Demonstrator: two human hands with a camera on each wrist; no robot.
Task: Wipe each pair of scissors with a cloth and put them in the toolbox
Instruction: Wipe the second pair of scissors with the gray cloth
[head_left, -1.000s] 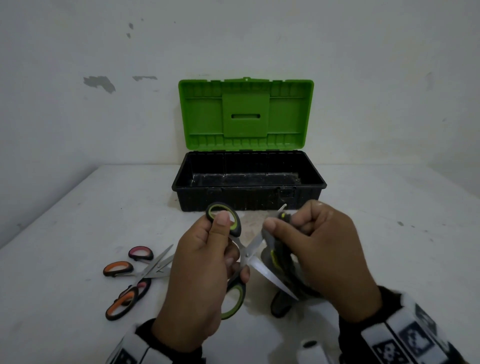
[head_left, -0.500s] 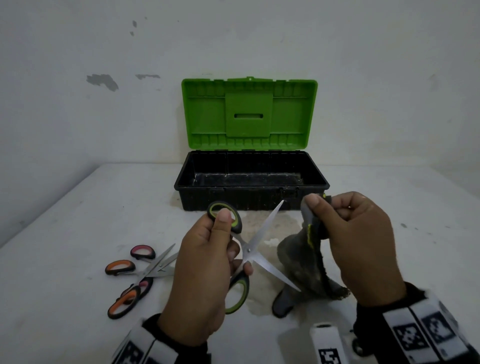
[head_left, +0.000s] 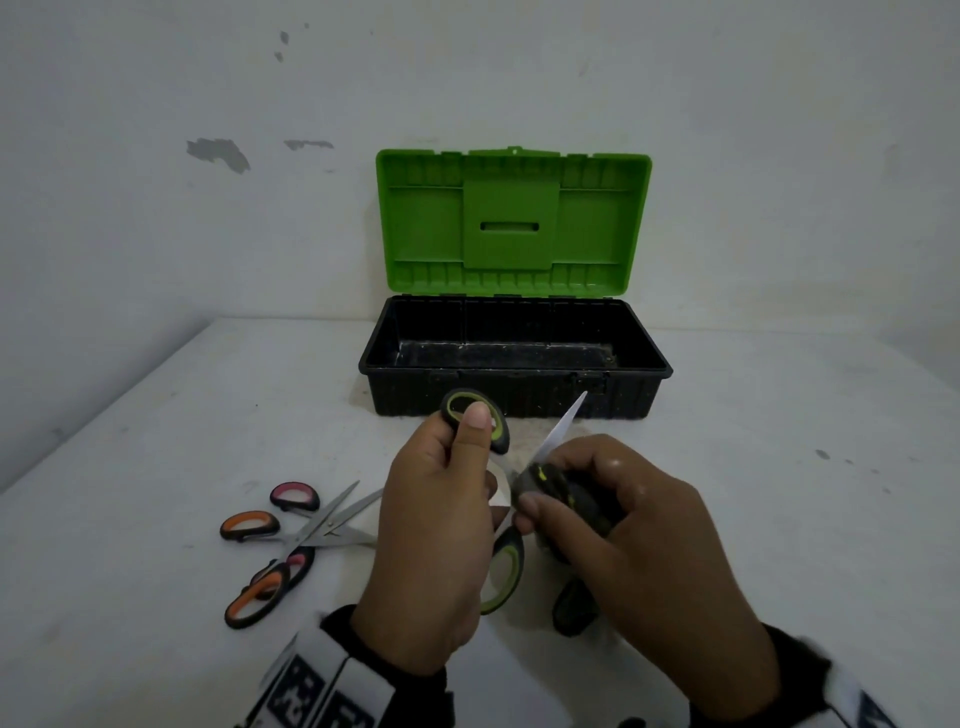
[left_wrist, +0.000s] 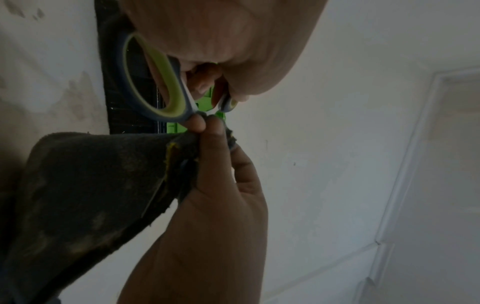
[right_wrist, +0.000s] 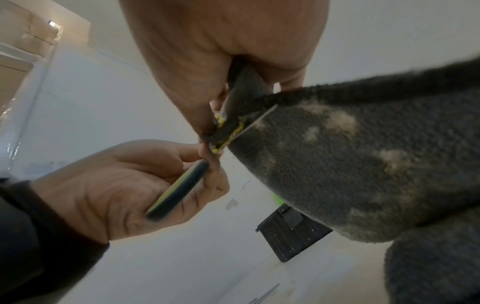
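While the left grip (head_left: 441, 530) holds the green-handled scissors (head_left: 470, 415) open, the right grip (head_left: 623, 530) pinches the cloth (head_left: 569, 493) round one blade; next, probably slide toward the tip.

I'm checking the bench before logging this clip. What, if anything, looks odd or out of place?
Two things stand out. The wiping cloth has pale worn or soiled patches. Two spare pairs of scissors, orange-handled and pink-handled, lie crossed in a heap on the table, blades open. The toolbox floor looks speckled with grime.
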